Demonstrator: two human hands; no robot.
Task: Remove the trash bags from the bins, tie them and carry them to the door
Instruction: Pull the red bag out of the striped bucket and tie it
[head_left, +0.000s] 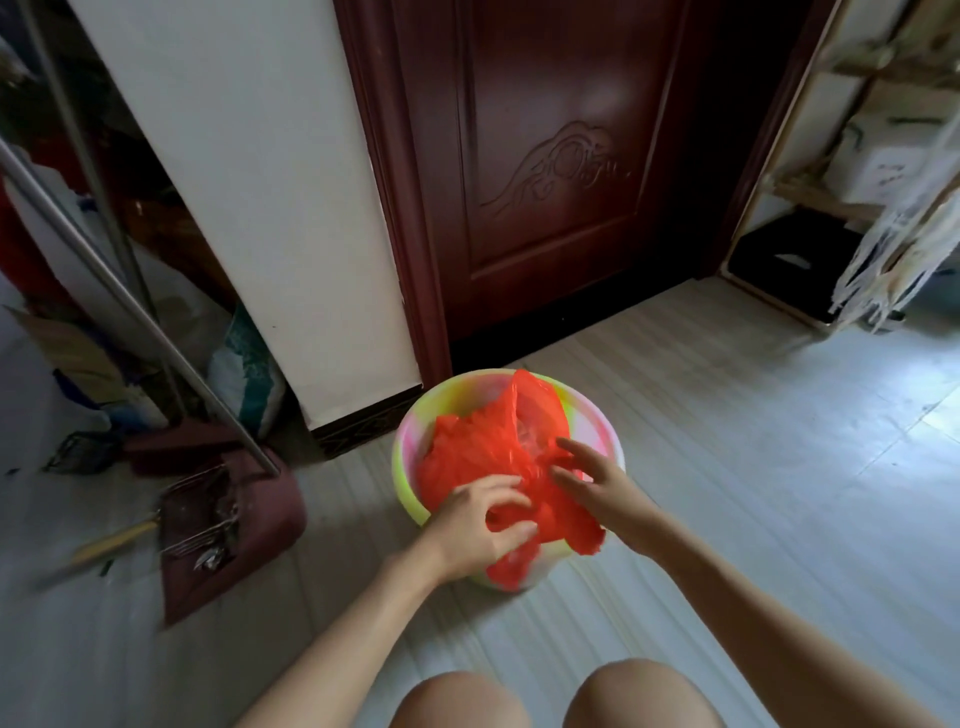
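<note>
Your red trash bag (483, 457) sat in the pastel round bin (410, 436), which stood on the tiled floor (753, 467) just in front of the dark wooden door (545, 156), close to the foot of the white wall pillar (249, 182). The bag's film looked thin, soft and crumpled, bunched loosely across the bin's mouth, with one flap rising at the far rim and another spilling over the near rim toward you. Judged light, limp and a little slick; it would likely tear if yanked against the rim, so the gathered upper edge seemed the place to take hold, not the belly. Your left hand (480, 525) lay on the near fold with fingers (511, 535) curled into the plastic, apparently pinching it. Your right hand (597, 480) rested flat on the bag's right side, fingers straight and spread, gripping nothing. What the bag held could not be seen; something pale showed faintly through the film near the centre, unidentifiable. How full it was, and whether the bag's edge was still folded over the rim on the far side, stayed unclear. The bin's base was hidden behind your hands and the overhanging flap. A dustpan (228, 525) and clutter lay near the floor's left edge, blurred; shelving at the right edge was cut off.
</note>
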